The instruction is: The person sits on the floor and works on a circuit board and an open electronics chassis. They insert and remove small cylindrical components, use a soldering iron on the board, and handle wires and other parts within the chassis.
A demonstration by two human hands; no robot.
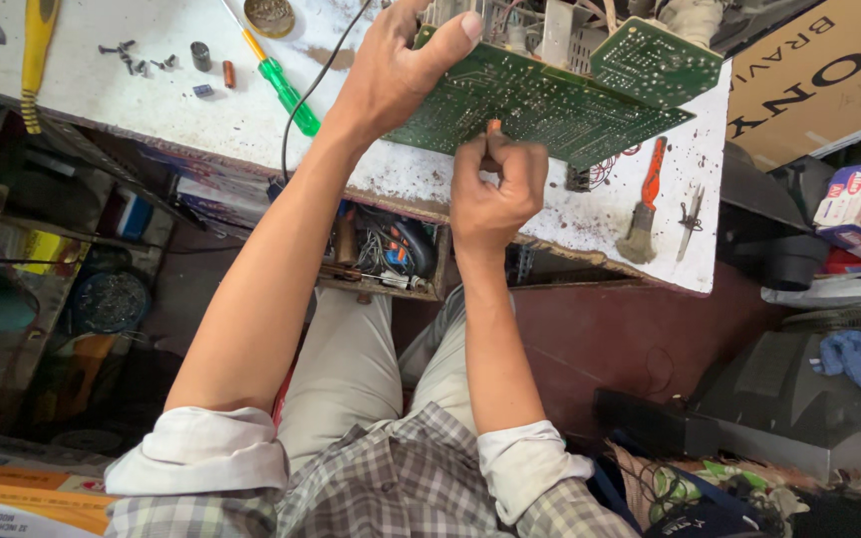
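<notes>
While the green circuit board (540,100) stands tilted on the white table (151,90), solder side toward the person, the work looks to be mid-way: the board is out of any case and turned for access, with components and wires on its far side, yet nothing shows it finished or set aside. The left hand (391,80) grips the board's upper left edge, thumb spread across the solder face and the other fingers wrapped behind, so it is closed firmly on the board. The right hand (495,184) is curled tight, its fingers pinched on a small, slim orange-tipped thing (493,128) pressed to the lower edge of the board; it may be a tool tip or a part, but the view is too small to tell. A green-handled screwdriver (281,85), loose screws (137,60), a small red-handled brush (645,204) and a yellow-handled tool (37,50) lie apart on the table, untouched.
</notes>
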